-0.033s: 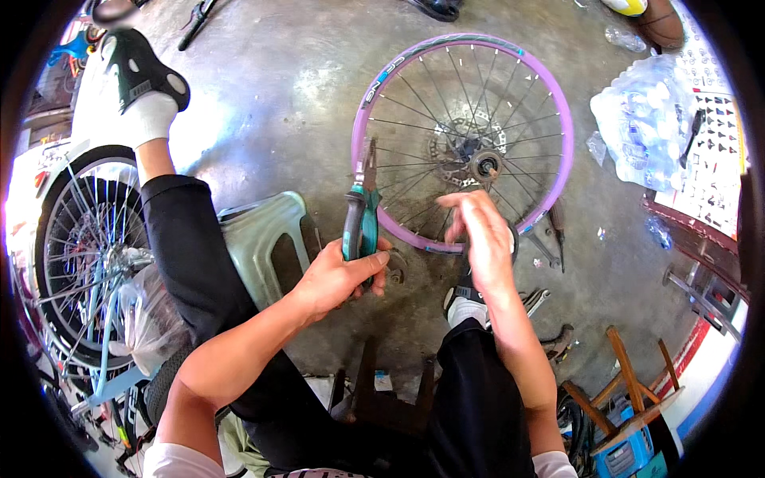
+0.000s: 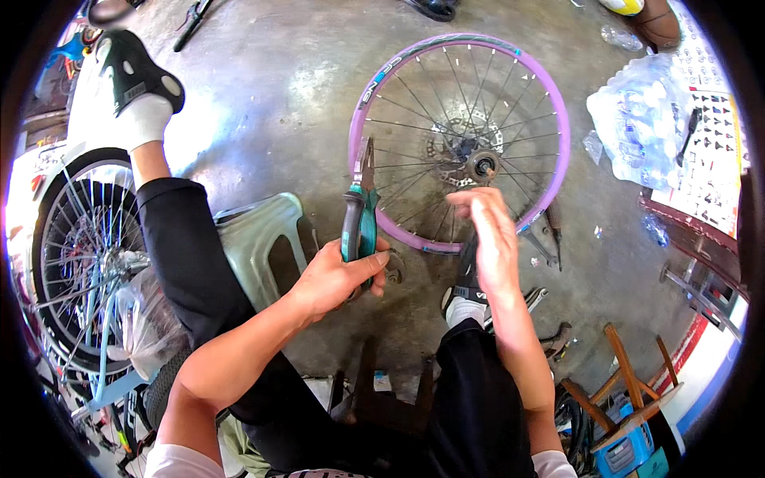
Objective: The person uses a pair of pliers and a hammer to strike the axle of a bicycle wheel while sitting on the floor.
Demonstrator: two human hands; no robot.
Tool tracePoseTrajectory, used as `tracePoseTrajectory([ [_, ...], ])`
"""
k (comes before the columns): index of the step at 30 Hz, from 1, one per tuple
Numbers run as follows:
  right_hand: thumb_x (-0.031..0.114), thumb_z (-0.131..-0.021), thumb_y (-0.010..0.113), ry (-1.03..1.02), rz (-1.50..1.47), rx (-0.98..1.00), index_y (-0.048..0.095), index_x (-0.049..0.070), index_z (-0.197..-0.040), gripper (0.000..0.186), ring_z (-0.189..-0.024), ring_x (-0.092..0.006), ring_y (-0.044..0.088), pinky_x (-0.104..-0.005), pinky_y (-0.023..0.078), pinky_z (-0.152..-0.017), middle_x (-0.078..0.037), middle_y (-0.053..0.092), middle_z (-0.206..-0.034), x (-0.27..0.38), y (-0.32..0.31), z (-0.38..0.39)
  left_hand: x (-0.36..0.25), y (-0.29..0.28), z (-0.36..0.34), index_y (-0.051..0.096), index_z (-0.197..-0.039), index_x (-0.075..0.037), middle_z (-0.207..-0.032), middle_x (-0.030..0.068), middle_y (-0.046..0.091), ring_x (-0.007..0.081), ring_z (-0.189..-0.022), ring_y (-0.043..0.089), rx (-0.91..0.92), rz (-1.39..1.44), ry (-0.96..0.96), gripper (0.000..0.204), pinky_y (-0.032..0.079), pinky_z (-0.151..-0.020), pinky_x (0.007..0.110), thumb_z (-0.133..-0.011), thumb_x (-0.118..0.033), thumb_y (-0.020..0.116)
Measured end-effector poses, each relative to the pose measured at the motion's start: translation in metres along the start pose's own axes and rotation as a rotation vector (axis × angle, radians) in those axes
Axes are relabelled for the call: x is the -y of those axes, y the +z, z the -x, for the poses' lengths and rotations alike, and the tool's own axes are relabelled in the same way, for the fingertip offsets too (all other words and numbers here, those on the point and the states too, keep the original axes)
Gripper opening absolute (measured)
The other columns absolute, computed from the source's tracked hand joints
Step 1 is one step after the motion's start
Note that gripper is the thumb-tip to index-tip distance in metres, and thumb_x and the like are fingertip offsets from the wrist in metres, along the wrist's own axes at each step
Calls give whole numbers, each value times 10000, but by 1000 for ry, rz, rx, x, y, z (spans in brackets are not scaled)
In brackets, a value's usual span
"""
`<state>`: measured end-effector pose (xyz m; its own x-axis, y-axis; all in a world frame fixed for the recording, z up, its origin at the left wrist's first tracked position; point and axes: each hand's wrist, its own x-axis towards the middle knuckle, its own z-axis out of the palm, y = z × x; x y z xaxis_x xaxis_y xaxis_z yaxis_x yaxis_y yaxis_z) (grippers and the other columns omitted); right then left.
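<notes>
Combination pliers (image 2: 362,207) with teal and black handles are in my left hand (image 2: 341,275), closed around the grips. The jaws point away from me, over the left edge of a purple bicycle wheel rim (image 2: 565,143). This wheel lies flat on the floor, without a tyre, its dark spokes running to a hub (image 2: 483,165) with a brake disc (image 2: 446,131). Just on my side of the hub hovers my right hand (image 2: 492,239), its fingers stretched out and nothing visible in them. Its thumb and palm are partly hidden.
A pale green plastic stool (image 2: 263,235) and a bicycle wheel with a black tyre (image 2: 60,271) stand at left. Wrapped bottles (image 2: 637,119) are far right. Spanners (image 2: 535,299) and a screwdriver (image 2: 555,231) lie right of my foot, with a wooden stool (image 2: 625,382) nearer.
My right hand has shifted slightly to the right, its fingers a little differently angled. The pliers stay in my left hand. The whole view has moved very slightly.
</notes>
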<state>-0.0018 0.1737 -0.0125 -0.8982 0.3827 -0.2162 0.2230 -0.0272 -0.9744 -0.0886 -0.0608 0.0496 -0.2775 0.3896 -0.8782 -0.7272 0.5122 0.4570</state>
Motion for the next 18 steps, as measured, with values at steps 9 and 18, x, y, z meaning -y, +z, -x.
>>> tracePoseTrajectory([
  [9, 277, -1108, 557, -34, -213, -519, 716, -16, -1177, 340, -741, -37, 408, -212, 328, -679, 60, 500, -850, 17, -24, -9, 2, -7, 20, 655, -1168, -29, -905, 55, 704, 125, -784, 641, 180, -139, -40, 403, 515, -624, 304, -960, -364, 740],
  [18, 224, -1094, 585, 13, -238, -437, 699, -14, -1188, 280, -787, -73, 559, -229, 417, -688, -19, 670, -901, 8, 8, -8, 17, -2, 13, 613, -1211, 20, -1023, 86, 675, 167, -914, 667, 326, -54, 77, 459, 578, -836, 355, -971, -346, 749],
])
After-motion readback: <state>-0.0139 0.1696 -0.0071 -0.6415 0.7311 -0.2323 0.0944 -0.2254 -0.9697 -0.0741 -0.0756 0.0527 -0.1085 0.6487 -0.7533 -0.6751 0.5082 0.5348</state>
